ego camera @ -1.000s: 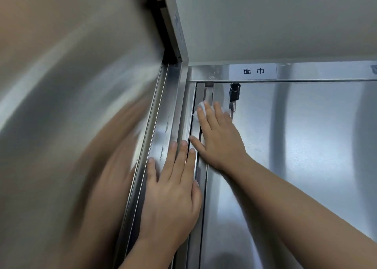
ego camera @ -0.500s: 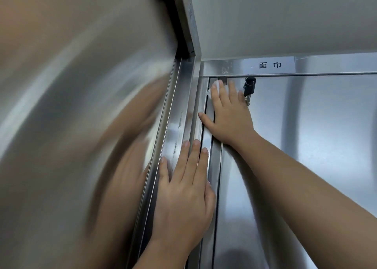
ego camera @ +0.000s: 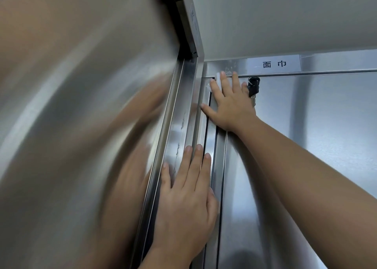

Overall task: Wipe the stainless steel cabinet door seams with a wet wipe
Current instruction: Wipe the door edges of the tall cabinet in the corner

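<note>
We press the wet wipe (ego camera: 216,80) flat against the top left corner of the cabinet door (ego camera: 326,146) with the right hand (ego camera: 230,105). Its fingers are straight and spread, gripping nothing, and the wipe shows only as a white edge beyond the index and middle fingertips. The thumb reaches left across the vertical seam (ego camera: 208,134). Compared with one second ago, this hand has travelled up the seam: its fingertips were then level with the lock (ego camera: 253,87) and now touch the horizontal gap under the top rail (ego camera: 222,67), beside the label (ego camera: 273,64). We judge that the upward stroke on the vertical seam has reached its end, so the upper run of this seam is probably covered. The next pass would call for a change of direction, either rightwards along the horizontal gap or back down. The lock and its hanging keys lie just beside the little finger and could snag on a sideways stroke. The left hand (ego camera: 183,197) remains flat and extended on the door frame (ego camera: 179,125) lower down, holding nothing and bracing us as before. Its fingertips lie beside the same seam. The large steel panel (ego camera: 81,105) to the left shows only blurred reflections of both arms. We cannot tell how damp or soiled the wipe is.
</note>
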`<action>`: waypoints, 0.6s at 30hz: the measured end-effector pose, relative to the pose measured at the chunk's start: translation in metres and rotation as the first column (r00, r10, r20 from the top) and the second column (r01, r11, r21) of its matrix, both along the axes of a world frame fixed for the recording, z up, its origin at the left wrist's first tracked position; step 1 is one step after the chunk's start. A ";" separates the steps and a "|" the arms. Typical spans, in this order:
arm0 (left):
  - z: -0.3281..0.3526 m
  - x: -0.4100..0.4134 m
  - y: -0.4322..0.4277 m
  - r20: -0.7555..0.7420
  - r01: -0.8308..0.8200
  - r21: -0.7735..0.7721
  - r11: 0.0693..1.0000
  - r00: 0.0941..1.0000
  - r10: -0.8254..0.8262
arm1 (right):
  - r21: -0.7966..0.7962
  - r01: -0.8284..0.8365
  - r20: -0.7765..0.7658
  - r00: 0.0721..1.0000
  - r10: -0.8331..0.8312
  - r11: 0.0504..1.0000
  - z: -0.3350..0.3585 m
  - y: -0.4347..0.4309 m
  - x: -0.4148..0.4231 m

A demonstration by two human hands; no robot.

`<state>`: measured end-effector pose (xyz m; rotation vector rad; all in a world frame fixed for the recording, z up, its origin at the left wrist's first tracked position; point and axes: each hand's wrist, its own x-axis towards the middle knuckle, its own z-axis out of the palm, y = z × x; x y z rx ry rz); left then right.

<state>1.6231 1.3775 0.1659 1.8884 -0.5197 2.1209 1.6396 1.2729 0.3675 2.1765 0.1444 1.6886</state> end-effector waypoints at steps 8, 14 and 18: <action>-0.002 -0.003 0.001 -0.020 -0.010 0.011 1.000 1.000 0.010 | -0.082 -0.002 0.039 0.999 0.005 0.997 -0.029 -0.012 -0.001; -0.002 -0.001 0.001 0.000 -0.002 0.003 1.000 1.000 0.002 | -0.015 -0.010 0.003 1.000 0.010 1.000 -0.009 -0.003 0.000; -0.002 -0.001 0.000 -0.001 -0.006 -0.002 1.000 1.000 0.006 | -0.031 -0.048 0.033 0.998 0.049 0.998 -0.015 -0.007 0.000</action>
